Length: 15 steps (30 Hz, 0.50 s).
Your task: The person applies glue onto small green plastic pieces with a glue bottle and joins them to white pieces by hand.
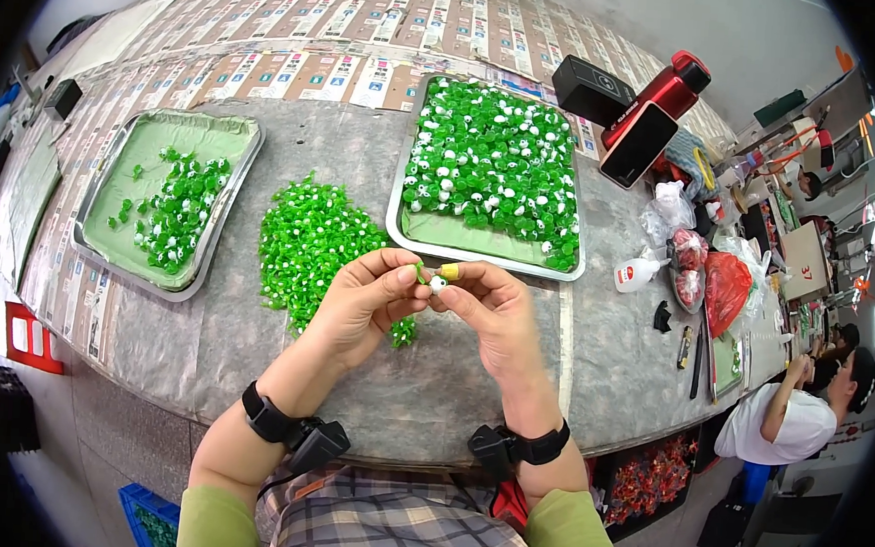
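Note:
In front of me my two hands meet over the table. My left hand (pixel 368 299) pinches a small green plastic piece (pixel 421 272) between thumb and fingers. Close beside it, my right hand (pixel 491 307) holds a small white ball with a dark spot (pixel 438 285), like a toy eye. A yellow band or cover (pixel 449 271) is on a right fingertip. Whether the ball and green piece touch is hard to make out. Just left of my hands lies a heap of small green pieces with white bits (pixel 314 241), partly covered by my left hand.
A metal tray (pixel 400 233) full of green and white pieces stands beyond my hands; another tray (pixel 89 237), partly filled, is at left. At right are a red bottle (pixel 659 92), a phone (pixel 640 146), a white squeeze bottle (pixel 637 275) and bags. A person (pixel 784 425) sits far right.

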Each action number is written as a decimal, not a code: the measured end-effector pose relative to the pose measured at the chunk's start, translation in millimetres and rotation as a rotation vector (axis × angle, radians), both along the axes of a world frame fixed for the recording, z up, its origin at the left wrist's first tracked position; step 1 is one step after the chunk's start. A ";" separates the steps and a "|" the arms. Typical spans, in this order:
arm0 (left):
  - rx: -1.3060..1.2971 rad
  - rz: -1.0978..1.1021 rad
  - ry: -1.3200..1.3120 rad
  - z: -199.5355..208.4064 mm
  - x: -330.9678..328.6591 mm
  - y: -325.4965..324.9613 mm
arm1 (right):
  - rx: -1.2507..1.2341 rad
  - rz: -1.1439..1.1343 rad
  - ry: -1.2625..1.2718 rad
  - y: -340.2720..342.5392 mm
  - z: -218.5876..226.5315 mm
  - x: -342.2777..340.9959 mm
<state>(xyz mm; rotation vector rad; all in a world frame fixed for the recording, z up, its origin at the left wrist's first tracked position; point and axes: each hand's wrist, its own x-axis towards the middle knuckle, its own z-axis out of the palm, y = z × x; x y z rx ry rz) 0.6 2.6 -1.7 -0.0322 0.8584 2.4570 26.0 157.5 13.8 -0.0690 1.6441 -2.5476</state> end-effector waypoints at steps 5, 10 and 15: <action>-0.020 0.034 0.018 -0.9 0.2 1.1 | 0.010 -0.036 -0.016 -0.3 -4.0 0.8; -0.066 0.055 0.030 0.3 1.0 2.4 | 0.006 -0.118 0.066 -0.8 1.8 2.0; -0.151 0.039 0.117 -1.7 2.3 3.7 | 0.091 -0.118 0.099 2.6 3.4 2.7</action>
